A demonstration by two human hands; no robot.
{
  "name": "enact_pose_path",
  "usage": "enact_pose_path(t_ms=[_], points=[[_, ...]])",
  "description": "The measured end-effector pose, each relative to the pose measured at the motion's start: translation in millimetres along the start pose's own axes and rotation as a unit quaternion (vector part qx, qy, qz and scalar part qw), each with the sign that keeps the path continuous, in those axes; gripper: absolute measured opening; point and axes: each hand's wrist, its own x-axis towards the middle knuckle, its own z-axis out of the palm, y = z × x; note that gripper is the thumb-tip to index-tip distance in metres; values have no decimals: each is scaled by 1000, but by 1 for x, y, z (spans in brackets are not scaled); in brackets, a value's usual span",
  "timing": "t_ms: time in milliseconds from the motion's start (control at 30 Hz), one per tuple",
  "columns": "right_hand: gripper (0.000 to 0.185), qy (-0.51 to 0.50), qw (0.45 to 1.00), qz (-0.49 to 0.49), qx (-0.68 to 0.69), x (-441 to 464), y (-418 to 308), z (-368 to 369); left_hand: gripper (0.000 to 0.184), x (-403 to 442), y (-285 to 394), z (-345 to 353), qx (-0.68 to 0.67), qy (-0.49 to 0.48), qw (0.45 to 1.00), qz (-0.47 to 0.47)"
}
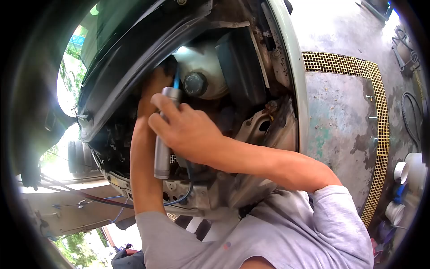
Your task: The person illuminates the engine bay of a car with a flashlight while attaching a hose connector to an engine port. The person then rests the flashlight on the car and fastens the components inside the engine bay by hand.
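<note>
- Although work in the bay (pixel 118 148) looks under way to me, nothing I can see shows as finished; the cap (pixel 195 84) sits on the pale tank (pixel 210 60), and how much is left I cannot tell.
- My right hand (pixel 179 125) is closed around the grey cylinder (pixel 161 157), fingers wrapped over its upper part.
- That cylinder stands slightly tilted over the bay, its blue tip (pixel 176 80) just beside the tank.
- My left hand (pixel 159 73) reaches deep beside the tank, mostly lost in shadow; whether it grips anything or is spread, I cannot tell.
- A black box (pixel 242 67) sits right of the tank.
</note>
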Motion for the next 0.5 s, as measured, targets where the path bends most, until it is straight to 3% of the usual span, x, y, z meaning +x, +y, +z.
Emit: enact_pose_path(t_ms=[33,167,367,500], points=[[30,-1,1000,-10,3,3,-1,3,52,1,-7,-5,-10,-23,999,24],[32,19,998,-30,45,6,2,17,44,20,-39,34,11,45,998,36],[29,-28,996,-85,2,7,11,13,43,-5,-14,12,46,35,998,32],[26,-15,996,-71,43,21,11,13,43,-9,-10,9,59,35,997,29]])
